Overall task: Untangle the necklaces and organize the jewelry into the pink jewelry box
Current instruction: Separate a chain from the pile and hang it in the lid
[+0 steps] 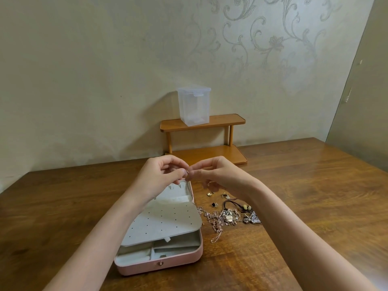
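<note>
I hold my left hand (162, 175) and right hand (214, 173) up together, both pinching a tiny gold piece (188, 172) above the far end of the open pink jewelry box (159, 263) on the bench (294, 196), with tangled necklaces (222, 217) right of it.

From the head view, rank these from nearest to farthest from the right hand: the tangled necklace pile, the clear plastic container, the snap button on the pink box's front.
From the right hand:
1. Tangled necklace pile, on the table just below the hand.
2. Clear plastic container, on the wooden shelf's top tier behind.
3. Snap button, on the pink box's front wall, lower left.
</note>
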A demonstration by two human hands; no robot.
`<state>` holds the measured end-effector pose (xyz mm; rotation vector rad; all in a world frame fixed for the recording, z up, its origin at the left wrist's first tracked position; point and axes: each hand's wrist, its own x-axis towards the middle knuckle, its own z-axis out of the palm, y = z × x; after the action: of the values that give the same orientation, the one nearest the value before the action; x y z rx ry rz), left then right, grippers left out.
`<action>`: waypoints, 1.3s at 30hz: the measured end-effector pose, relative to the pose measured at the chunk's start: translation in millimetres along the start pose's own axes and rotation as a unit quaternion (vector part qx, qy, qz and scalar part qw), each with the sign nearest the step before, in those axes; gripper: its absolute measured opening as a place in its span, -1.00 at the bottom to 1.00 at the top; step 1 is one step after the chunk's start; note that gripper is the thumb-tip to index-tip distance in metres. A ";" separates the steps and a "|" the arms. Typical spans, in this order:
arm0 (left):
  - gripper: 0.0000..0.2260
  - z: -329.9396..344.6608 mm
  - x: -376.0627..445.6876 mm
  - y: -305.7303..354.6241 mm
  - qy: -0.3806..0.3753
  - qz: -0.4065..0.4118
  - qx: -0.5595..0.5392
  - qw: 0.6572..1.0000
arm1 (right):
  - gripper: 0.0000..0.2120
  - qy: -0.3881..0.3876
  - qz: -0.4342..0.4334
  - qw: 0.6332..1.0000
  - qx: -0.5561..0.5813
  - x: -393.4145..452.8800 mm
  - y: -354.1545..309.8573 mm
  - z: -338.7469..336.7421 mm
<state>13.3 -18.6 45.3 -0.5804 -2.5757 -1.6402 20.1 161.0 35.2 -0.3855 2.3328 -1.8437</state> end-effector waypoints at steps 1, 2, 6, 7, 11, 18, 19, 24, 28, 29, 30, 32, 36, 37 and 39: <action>-0.91 -0.2 0.1 0.5 -0.004 0.004 0.002 1.000 | -0.83 0.005 -0.008 1.000 0.002 0.4 0.5 1.3; -0.91 -0.3 0.4 0.8 -0.004 0.007 0.005 1.000 | -0.85 0.012 -0.016 1.000 0.005 0.8 0.6 2.0; -0.92 0.4 0.9 1.2 0.009 0.008 0.027 1.000 | -0.89 0.028 -0.034 0.999 0.008 0.9 -1.5 2.3; -0.92 0.8 0.9 1.1 0.008 0.009 0.031 0.999 | -0.88 0.029 -0.037 0.999 0.004 0.8 -1.9 2.5; -0.91 3.7 0.4 1.4 -0.001 0.020 0.036 0.999 | -0.89 0.022 -0.041 0.999 -0.013 0.8 -1.8 2.7; -0.91 8.2 -3.8 -0.3 0.024 0.050 0.049 0.997 | -0.89 0.008 -0.007 0.999 0.046 3.4 0.5 3.1; -0.89 9.5 -4.4 -0.1 0.032 0.057 0.052 0.996 | -0.89 0.004 -0.003 0.999 0.053 4.0 1.2 3.9; -0.91 11.7 -3.2 -0.6 0.066 0.087 0.087 0.990 | -0.87 0.002 0.005 0.997 0.071 5.2 1.9 4.0; -0.93 14.4 -1.5 -2.3 0.074 0.134 0.124 0.980 | -0.81 -0.003 0.013 0.995 0.099 6.2 3.4 3.2; -0.94 15.4 -1.1 -2.8 0.073 0.151 0.136 0.976 | -0.80 -0.005 0.017 0.994 0.108 6.1 4.0 3.1; -0.94 16.2 -0.6 -3.7 0.074 0.164 0.148 0.972 | -0.79 -0.006 0.020 0.993 0.113 5.9 4.3 3.0; -0.93 16.9 -0.6 -5.7 0.078 0.176 0.160 0.968 | -0.79 -0.009 0.022 0.993 0.114 5.6 5.2 3.2; -0.82 19.5 -1.0 -8.4 0.089 0.208 0.181 0.957 | -0.80 -0.019 0.020 0.994 0.106 6.4 4.7 4.5; -0.82 20.2 -1.3 -8.7 0.091 0.219 0.193 0.952 | -0.79 -0.021 0.021 0.994 0.106 6.9 4.3 5.1; -0.89 21.1 -1.7 -9.0 0.088 0.244 0.223 0.940 | -0.77 -0.022 0.024 0.994 0.101 7.8 3.7 6.3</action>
<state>15.5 -3.9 27.7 -0.8877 -2.3000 -0.8766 13.9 153.7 30.4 -0.3380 2.0830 -2.0030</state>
